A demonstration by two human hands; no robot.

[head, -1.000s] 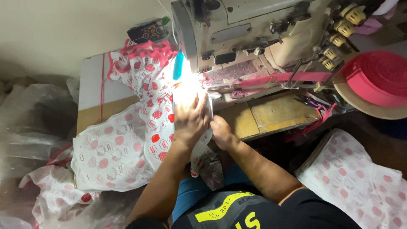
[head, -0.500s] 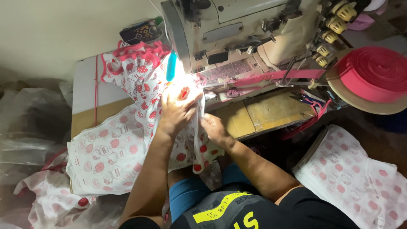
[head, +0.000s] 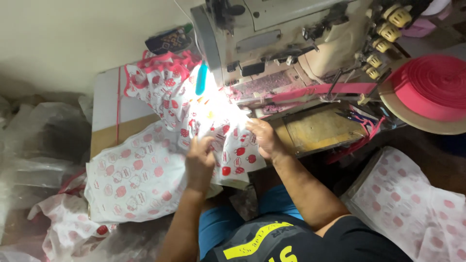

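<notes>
1. White fabric with red print lies on the sewing table, bunched just in front of the sewing machine. Its far end sits under the machine's bright lamp glare; the needle area is washed out and cannot be read.
2. Left hand rests palm-down on the near part of the fabric, fingers curled and pinching a fold of the cloth.
3. Right hand lies on the fabric's right edge, fingers bent over the cloth and gripping it, close to the machine bed.
4. Pink trim tape runs from the right side across the machine bed toward the lit spot. It comes off a large pink tape roll set on a round disc at the right.
5. A blue-green clip-like piece hangs at the machine's left face, just above the fabric. Yellowish thread knobs stand in a column on the machine's right side.
6. More printed pieces: a flat spread left of the left hand, overhanging the table edge, and a stack lower right, well apart from the hands.
7. Clear plastic bags crowd the left side by the floor.
8. Plain pale wall behind the table; a dark small device sits at the table's back edge.
</notes>
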